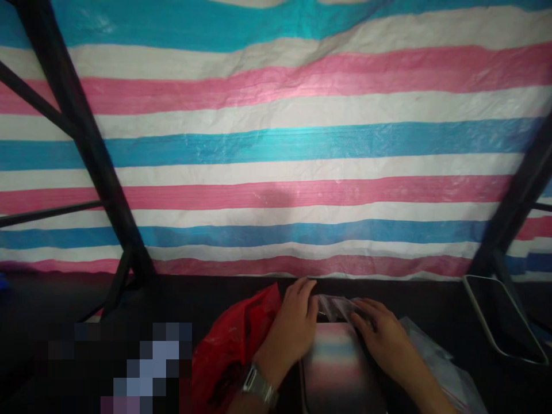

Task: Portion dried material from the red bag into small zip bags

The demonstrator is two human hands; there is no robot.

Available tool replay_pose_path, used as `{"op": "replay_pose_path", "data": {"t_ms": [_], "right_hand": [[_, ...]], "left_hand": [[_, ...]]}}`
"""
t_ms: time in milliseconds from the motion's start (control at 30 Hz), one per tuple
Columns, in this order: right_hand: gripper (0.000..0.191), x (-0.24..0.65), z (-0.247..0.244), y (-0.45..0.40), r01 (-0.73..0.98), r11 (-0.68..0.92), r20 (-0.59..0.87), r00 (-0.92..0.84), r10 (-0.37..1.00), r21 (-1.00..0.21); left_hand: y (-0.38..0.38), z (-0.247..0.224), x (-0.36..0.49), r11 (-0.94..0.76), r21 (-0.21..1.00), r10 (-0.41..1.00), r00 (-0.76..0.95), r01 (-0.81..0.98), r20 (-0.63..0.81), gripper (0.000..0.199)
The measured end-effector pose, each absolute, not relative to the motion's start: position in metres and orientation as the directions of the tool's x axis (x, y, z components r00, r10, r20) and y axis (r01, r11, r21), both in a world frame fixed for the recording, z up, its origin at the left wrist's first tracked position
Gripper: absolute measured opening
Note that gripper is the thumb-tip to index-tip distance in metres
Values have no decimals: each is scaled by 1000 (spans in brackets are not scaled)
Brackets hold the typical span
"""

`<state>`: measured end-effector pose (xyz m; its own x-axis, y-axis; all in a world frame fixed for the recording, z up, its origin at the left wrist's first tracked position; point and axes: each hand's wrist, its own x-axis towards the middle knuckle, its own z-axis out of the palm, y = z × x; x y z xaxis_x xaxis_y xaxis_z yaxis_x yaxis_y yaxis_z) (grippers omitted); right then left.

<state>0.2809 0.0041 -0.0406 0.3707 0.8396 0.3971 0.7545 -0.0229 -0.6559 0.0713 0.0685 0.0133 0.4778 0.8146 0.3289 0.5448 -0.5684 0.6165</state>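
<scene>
My left hand (296, 316) reaches forward beside a red plastic bag (228, 339), its fingers bent at the near edge of a crumpled clear plastic bag (338, 307). On the other side, my right hand (382, 333) has curled fingers on the same clear bag; the fingertips are partly hidden. Between my wrists lies a flat, glossy, dark-edged object (340, 368) with rounded corners. Its surface mirrors the striped sheet, and its lower end runs out of view. A metal-banded watch is on my left wrist.
More clear zip bags (452, 368) lie right of my right forearm. A phone-like slab (504, 319) with a pale rim rests farther right on the dark tabletop (207, 293). Black metal posts (92, 155) flank a striped plastic sheet (302, 144) behind. A pixelated patch hides the lower left.
</scene>
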Motion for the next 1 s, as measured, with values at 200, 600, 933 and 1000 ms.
{"op": "replay_pose_path", "data": {"t_ms": [200, 600, 933, 1000], "right_hand": [[50, 284, -48, 24, 755, -25, 364, 345, 865, -655], [24, 351, -21, -54, 696, -150, 276, 460, 844, -703], [22, 357, -19, -87, 603, -239, 57, 429, 901, -761], [22, 340, 0, -81, 583, -207, 101, 452, 886, -786]], "left_hand": [[116, 0, 94, -600, 549, 786, 556, 582, 270, 27], [28, 53, 66, -675, 622, 706, 593, 397, 388, 44], [-7, 33, 51, -631, 699, 715, 602, 336, 356, 45], [-11, 28, 59, -644, 681, 696, 636, 349, 332, 46]]}}
